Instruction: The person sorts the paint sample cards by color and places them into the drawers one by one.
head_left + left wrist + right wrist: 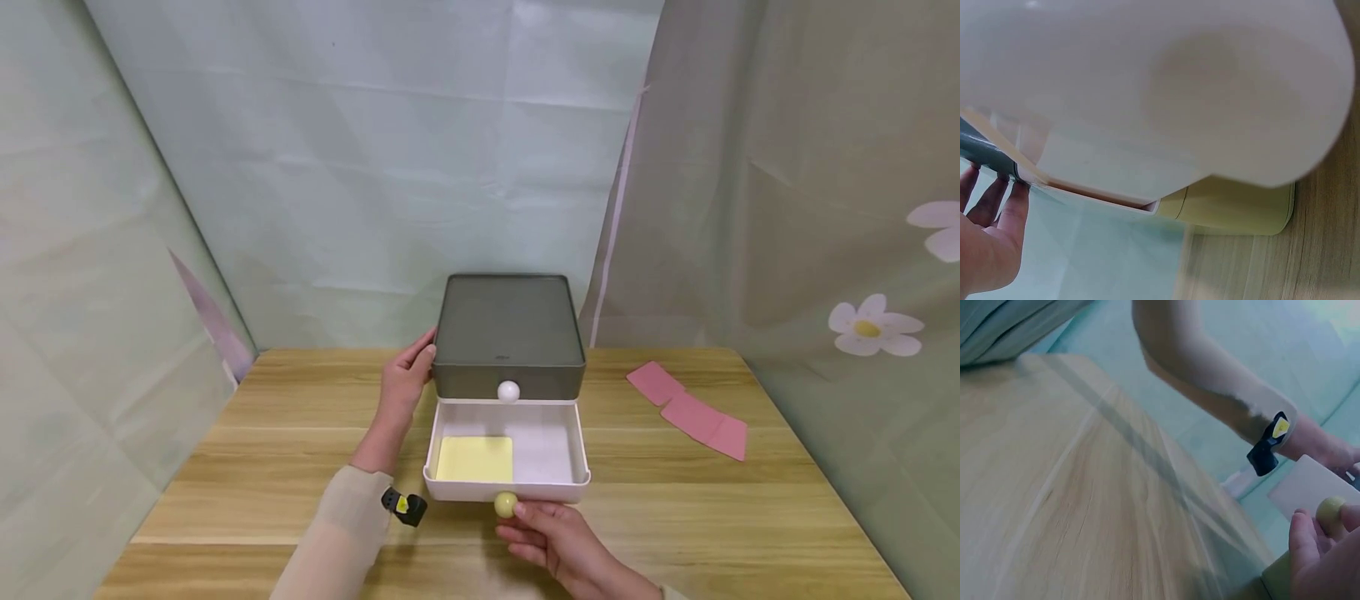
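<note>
We see a table of pale wood with a clear grain and a smooth, faintly shiny finish. On it, the drawer box looks like matt grey-green plastic, and its open drawer like smooth white plastic with a soft sheen. We note two glossy round knobs, one white, one yellowish. Inside the drawer lies a matt yellow sheet, seemingly paper. The pink cards look matt too. Cloth drapes hang behind, creased and dull.
</note>
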